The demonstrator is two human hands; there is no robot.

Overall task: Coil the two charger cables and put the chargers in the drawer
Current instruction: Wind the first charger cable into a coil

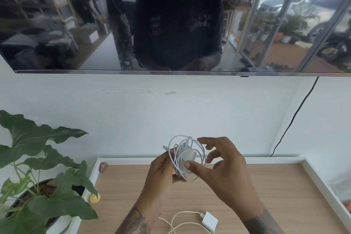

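My left hand (161,169) grips a white charger (188,157) with its white cable wound in loose loops (201,150) around it, held above the wooden tabletop (266,186). My right hand (222,165) is beside the coil, thumb pressing on the charger block, its other fingers spread and loosely bent next to the loops. A second white charger (209,223) lies on the table near the bottom edge, its cable (180,222) uncoiled and trailing to the left. No drawer is in view.
A potted plant (38,176) with big leaves stands at the left. A raised white rim (319,175) borders the tabletop. A dark screen (171,24) hangs on the wall above, with a black cord (296,112) running down at the right. A small yellow object (95,198) sits by the left rim.
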